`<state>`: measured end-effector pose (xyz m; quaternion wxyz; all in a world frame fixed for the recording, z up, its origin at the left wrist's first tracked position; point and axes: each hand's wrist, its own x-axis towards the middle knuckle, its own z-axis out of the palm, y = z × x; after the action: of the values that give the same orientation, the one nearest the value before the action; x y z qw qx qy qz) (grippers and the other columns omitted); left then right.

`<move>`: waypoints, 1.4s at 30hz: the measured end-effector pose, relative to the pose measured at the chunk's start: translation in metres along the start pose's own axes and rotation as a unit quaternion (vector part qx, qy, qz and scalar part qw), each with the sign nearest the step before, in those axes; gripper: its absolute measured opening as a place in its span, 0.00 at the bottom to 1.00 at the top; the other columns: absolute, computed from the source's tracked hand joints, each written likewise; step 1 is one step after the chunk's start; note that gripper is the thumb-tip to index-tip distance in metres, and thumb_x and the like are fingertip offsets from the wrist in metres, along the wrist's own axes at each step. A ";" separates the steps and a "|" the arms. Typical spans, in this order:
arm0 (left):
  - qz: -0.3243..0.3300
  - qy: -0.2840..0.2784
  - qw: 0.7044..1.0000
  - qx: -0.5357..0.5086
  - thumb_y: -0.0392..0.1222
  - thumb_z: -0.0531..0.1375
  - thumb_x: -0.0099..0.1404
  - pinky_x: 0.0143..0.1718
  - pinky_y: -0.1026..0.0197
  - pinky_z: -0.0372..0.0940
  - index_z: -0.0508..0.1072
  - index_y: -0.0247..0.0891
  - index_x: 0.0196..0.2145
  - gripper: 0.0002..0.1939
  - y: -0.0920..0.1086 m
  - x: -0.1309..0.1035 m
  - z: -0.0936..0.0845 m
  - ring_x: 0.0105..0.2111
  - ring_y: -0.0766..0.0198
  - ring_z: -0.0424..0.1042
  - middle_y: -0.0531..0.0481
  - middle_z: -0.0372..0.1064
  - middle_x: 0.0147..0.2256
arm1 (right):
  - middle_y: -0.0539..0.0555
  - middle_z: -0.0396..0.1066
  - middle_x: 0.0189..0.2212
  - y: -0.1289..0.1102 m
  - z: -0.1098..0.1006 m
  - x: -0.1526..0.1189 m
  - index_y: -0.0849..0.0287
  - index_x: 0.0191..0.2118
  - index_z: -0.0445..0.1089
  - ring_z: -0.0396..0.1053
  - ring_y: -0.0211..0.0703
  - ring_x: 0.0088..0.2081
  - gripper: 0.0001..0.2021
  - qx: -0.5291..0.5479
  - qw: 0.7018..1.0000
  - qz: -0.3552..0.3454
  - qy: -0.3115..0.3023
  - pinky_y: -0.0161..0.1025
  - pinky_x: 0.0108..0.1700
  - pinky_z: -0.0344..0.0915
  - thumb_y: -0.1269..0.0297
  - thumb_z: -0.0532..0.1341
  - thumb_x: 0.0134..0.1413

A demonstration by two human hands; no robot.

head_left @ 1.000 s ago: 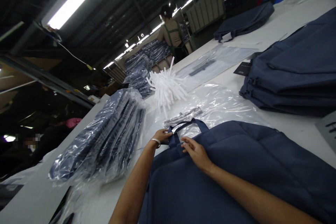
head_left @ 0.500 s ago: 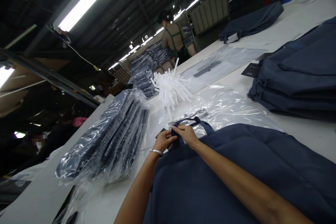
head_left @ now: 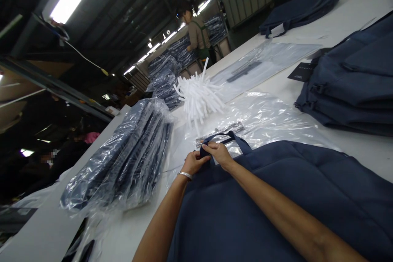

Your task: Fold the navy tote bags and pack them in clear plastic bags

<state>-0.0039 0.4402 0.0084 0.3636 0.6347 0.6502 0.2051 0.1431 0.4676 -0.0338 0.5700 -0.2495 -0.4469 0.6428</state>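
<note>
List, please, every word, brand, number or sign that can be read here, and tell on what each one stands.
None can be read with certainty.
Black hang tag, right: pale lettering, too small and blurred.
Clear plastic bag beyond the handle: printed block, too small.
White label on the far navy bag: no lettering distinguishable.
Nearest navy bag: no text visible.

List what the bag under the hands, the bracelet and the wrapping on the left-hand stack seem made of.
Bag: probably synthetic fabric, matte; soft folds, little shine.
Bracelet: likely polished silvery metal, as it glints; too small to be sure.
Wrapping: clear, glossy plastic film; crinkled, see-through, streaked with highlights.
</note>
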 end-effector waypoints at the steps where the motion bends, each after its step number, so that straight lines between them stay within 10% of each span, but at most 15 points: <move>1: -0.008 -0.011 1.000 0.021 0.58 0.67 0.51 0.28 0.61 0.64 0.78 0.31 0.32 0.24 -0.002 -0.001 0.003 0.26 0.60 0.71 0.48 0.74 0.26 | 0.55 0.77 0.43 0.000 0.000 0.000 0.58 0.31 0.79 0.70 0.53 0.52 0.19 0.003 1.000 0.000 0.003 0.48 0.57 0.62 0.45 0.65 0.50; 8: 0.011 -0.027 0.987 0.155 0.55 0.69 0.50 0.42 0.54 0.66 0.80 0.39 0.36 0.21 -0.002 -0.021 -0.007 0.36 0.53 0.74 0.47 0.77 0.32 | 0.54 0.77 0.43 0.001 0.000 0.001 0.56 0.35 0.80 0.71 0.53 0.51 0.18 0.021 1.000 0.007 0.016 0.47 0.56 0.63 0.46 0.66 0.49; 15: 0.049 -0.086 0.984 0.148 0.57 0.66 0.55 0.65 0.48 0.49 0.68 0.44 0.58 0.35 -0.009 -0.035 -0.049 0.62 0.49 0.59 0.45 0.63 0.61 | 0.51 0.75 0.30 0.002 -0.004 0.003 0.58 0.31 0.78 0.71 0.48 0.40 0.21 0.008 1.000 0.018 0.023 0.41 0.45 0.65 0.42 0.65 0.48; 22: -0.031 -0.228 0.972 0.040 0.64 0.45 0.69 0.58 0.46 0.61 0.62 0.43 0.62 0.33 -0.040 -0.033 -0.052 0.59 0.51 0.64 0.44 0.67 0.58 | 0.48 0.64 0.19 0.002 -0.005 0.003 0.58 0.21 0.72 0.64 0.42 0.31 0.23 -0.026 0.999 0.023 0.033 0.38 0.35 0.60 0.41 0.65 0.47; 30: -0.061 -0.366 0.928 -0.032 0.63 0.64 0.57 0.54 0.51 0.63 0.76 0.40 0.50 0.30 -0.048 0.009 -0.044 0.47 0.54 0.72 0.47 0.76 0.46 | 0.49 0.66 0.20 0.008 -0.010 0.005 0.58 0.23 0.74 0.67 0.46 0.33 0.21 -0.034 0.998 0.034 0.031 0.40 0.37 0.62 0.42 0.66 0.47; 42: -0.034 -0.318 0.947 -0.017 0.71 0.62 0.51 0.42 0.61 0.63 0.73 0.34 0.43 0.37 -0.053 0.001 -0.044 0.35 0.63 0.67 0.49 0.70 0.35 | 0.50 0.68 0.21 0.007 -0.009 0.004 0.58 0.25 0.76 0.68 0.45 0.33 0.21 -0.032 0.998 0.044 0.029 0.40 0.38 0.64 0.42 0.66 0.47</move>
<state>-0.0719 0.4437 -0.0017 0.5692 0.6384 0.5181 -0.0089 0.1455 0.4747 -0.0433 0.5453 -0.3055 -0.4397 0.6450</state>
